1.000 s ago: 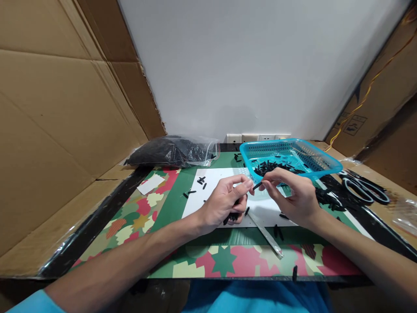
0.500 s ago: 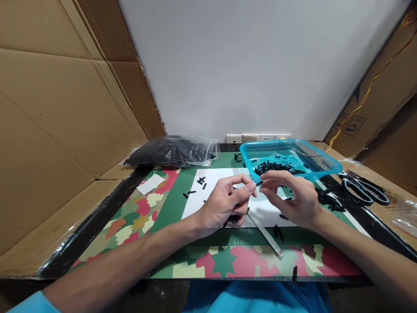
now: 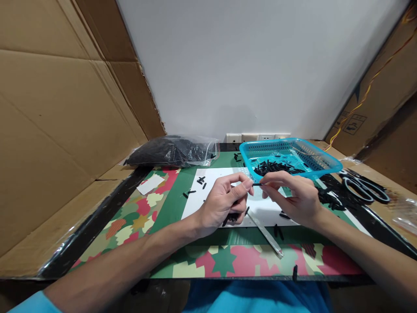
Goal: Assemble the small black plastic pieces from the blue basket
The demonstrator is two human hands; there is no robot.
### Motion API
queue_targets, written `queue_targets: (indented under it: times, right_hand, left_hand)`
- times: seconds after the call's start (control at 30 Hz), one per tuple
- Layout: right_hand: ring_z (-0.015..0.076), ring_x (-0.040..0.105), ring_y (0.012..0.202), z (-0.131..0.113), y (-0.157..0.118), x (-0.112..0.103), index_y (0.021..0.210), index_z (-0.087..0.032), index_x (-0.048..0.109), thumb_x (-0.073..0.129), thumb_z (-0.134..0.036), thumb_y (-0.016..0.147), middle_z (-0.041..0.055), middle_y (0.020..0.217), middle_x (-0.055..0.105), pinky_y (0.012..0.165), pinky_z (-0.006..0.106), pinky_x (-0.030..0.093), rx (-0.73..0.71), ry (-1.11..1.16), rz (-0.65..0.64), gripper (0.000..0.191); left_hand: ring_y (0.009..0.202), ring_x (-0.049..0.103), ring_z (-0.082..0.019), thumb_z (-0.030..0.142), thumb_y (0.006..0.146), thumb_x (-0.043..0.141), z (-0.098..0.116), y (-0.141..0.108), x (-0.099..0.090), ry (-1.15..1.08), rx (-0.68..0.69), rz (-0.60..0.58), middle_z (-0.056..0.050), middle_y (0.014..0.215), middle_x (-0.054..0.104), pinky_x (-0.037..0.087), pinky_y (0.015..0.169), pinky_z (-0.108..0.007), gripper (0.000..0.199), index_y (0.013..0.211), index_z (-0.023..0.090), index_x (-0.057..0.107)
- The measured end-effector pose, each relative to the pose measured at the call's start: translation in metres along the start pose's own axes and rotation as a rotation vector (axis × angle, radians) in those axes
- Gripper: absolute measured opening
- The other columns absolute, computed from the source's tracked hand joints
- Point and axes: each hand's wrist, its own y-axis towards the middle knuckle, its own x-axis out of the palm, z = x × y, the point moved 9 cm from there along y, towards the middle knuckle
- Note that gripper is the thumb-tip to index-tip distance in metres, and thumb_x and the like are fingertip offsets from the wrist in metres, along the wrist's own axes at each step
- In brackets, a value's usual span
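Note:
A small black stick-like piece spans the gap between my hands above the white paper. My left hand pinches one end between thumb and forefinger. Its other fingers are curled, with more black pieces showing beneath them. The thumb and forefinger of my right hand close on the other end. Loose black pieces of the same sort lie on the paper, and a thin flat silvery strip rests below my hands.
A blue plastic basket at the back right holds many black pieces. Scissors lie on the right. At the back left is a clear bag of black material. Cardboard walls the left side; sockets sit low on the wall.
My right thumb and forefinger have come together on the free end of the black piece, which was held only by my left hand. The piece now lies level.

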Motion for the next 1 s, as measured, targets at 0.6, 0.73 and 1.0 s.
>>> queue_targets:
  times: [0.6, 0.73, 1.0]
  right_hand:
    - [0.0068, 0.059, 0.048, 0.0035, 0.0027, 0.0025, 0.103, -0.019, 0.061, 0.058, -0.014, 0.099, -0.0044, 0.064, 0.063, 0.046, 0.018, 0.044, 0.070, 0.118, 0.002, 0.007]
    - [0.0073, 0.060, 0.049, 0.0043, 0.0031, 0.0025, 0.102, -0.019, 0.060, 0.058, -0.016, 0.099, -0.0049, 0.063, 0.062, 0.048, 0.019, 0.044, 0.074, 0.115, -0.002, 0.005]
    - [0.0079, 0.061, 0.050, 0.0061, 0.0010, 0.0029, 0.102, -0.019, 0.060, 0.057, -0.017, 0.100, -0.0051, 0.062, 0.062, 0.050, 0.019, 0.044, 0.096, 0.095, -0.017, 0.005]
  left_hand:
    - [0.032, 0.031, -0.005, 0.043, 0.101, 0.050, -0.0027, -0.0003, 0.0020, -0.033, -0.035, -0.066, 0.012, 0.044, 0.033, 0.033, 0.036, -0.016, 0.028, 0.087, 0.019, 0.053]
    - [0.031, 0.031, -0.006, 0.045, 0.100, 0.050, -0.0037, 0.0002, 0.0016, -0.044, -0.049, -0.058, 0.012, 0.043, 0.032, 0.028, 0.032, -0.015, 0.029, 0.086, 0.019, 0.053]
    - [0.030, 0.029, -0.005, 0.044, 0.099, 0.052, -0.0027, -0.0001, -0.0010, -0.029, -0.050, -0.018, 0.012, 0.042, 0.032, 0.030, 0.033, -0.015, 0.030, 0.084, 0.019, 0.053]
